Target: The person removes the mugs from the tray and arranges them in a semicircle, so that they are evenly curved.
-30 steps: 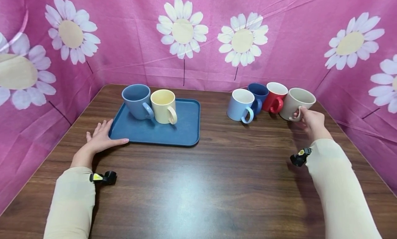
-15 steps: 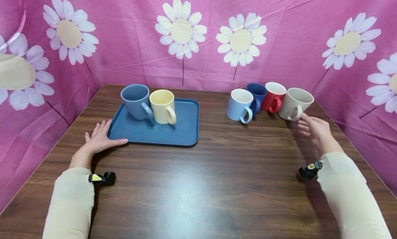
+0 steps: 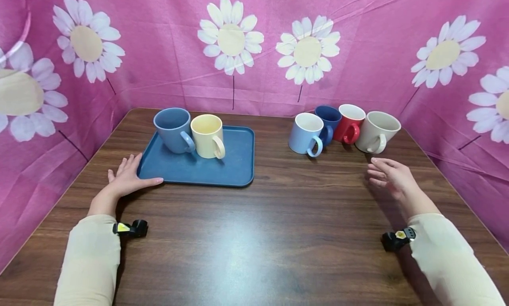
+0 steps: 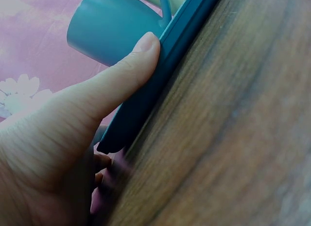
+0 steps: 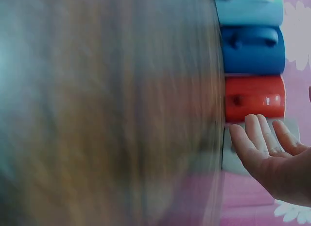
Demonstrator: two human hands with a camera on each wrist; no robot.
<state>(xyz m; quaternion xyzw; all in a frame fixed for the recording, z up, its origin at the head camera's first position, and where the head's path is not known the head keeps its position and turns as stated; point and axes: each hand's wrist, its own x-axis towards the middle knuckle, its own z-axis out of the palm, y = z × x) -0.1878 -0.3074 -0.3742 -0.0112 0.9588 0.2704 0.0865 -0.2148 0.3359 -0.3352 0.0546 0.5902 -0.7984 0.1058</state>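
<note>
My left hand lies flat on the table with its thumb along the near left corner of the blue tray; the left wrist view shows the thumb pressed against the tray's rim. On the tray stand a grey-blue mug and a pale yellow mug. My right hand hovers open above the table, a little in front of the beige mug, holding nothing. Beside that mug stand a red mug, a dark blue mug and a light blue mug.
The dark wooden table is walled on three sides by pink cloth with white daisies. The four mugs on the right form a row near the back edge. Small black cameras sit at both wrists.
My right hand has let go of the beige mug's handle and drawn back toward me, opening. The left hand and tray have not moved.
</note>
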